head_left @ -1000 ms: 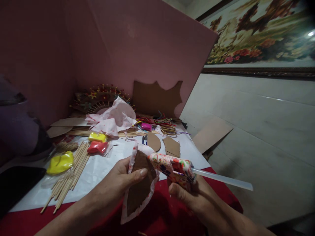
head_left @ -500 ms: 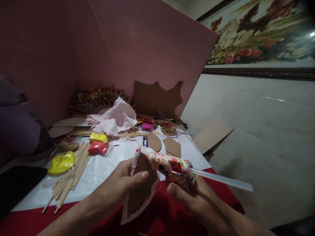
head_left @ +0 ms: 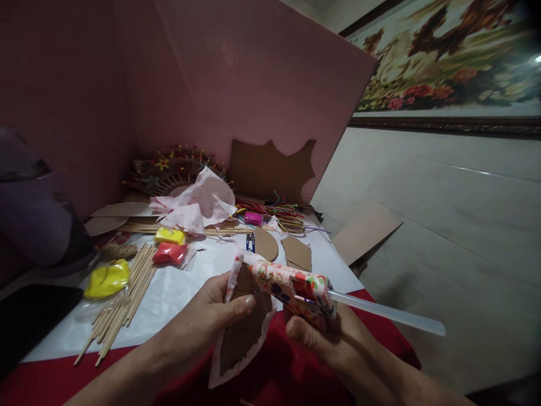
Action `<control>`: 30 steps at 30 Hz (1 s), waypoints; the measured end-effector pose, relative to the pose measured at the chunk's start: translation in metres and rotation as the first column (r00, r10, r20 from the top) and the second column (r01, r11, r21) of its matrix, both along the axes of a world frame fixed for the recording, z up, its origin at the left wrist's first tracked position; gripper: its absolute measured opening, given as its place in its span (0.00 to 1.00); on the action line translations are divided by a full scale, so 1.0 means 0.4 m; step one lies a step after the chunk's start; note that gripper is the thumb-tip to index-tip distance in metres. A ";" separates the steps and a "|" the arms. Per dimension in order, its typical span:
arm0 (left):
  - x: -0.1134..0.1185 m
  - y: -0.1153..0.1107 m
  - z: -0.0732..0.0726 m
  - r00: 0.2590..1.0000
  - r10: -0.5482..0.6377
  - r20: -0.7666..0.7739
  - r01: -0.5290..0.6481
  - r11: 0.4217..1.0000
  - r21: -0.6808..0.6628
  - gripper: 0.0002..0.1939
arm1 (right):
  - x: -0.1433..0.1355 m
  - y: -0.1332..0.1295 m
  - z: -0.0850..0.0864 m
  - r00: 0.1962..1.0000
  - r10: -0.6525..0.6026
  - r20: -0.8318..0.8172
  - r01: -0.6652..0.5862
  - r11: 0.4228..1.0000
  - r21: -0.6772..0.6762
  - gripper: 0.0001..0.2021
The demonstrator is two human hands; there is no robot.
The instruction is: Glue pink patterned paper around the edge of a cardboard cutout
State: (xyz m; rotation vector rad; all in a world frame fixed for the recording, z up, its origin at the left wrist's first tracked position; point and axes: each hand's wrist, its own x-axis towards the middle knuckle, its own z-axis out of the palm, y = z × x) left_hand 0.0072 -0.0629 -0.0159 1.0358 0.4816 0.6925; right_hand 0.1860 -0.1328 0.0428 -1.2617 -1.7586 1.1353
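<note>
In my left hand (head_left: 226, 304) is a cardboard piece (head_left: 240, 338) edged with pale pink cloth (head_left: 234, 369) folded over its rim. The thumb lies across the brown face and the fingers are behind it. My right hand (head_left: 315, 335) grips a flower-patterned glue gun (head_left: 291, 285), its nozzle pointing left at the top edge of the cardboard piece. A long translucent glue stick (head_left: 389, 312) juts out of the gun's back end. Whether the nozzle touches the cloth I cannot tell.
Behind my hands lie small blue snips (head_left: 250, 242), a rounded cardboard cutout (head_left: 266, 244) and an angular one (head_left: 297, 252). Wooden sticks (head_left: 127, 304), yellow clay (head_left: 106, 279) and red clay (head_left: 169, 254) sit left. Crumpled pink fabric (head_left: 196, 206) and golden-handled scissors (head_left: 291, 225) are farther back.
The glue stick's free end has shifted slightly right and down. Both hands keep nearly the same place and grip; the whole view has drifted a little.
</note>
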 end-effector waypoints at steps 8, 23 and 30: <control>0.001 0.006 -0.027 0.999 0.026 -0.019 -0.026 0.999 0.026 0.14 | 0.004 -0.002 -0.006 0.998 -0.031 0.058 0.031 1.000 0.001 0.19; 0.001 0.013 -0.026 0.998 0.053 -0.029 -0.051 0.998 0.048 0.14 | 0.019 -0.005 -0.016 0.992 -0.066 0.111 0.063 0.998 0.025 0.22; -0.002 0.010 -0.013 0.999 0.041 0.021 -0.040 0.998 -0.045 0.09 | 0.039 -0.020 -0.016 0.979 -0.137 0.153 0.133 0.990 0.038 0.21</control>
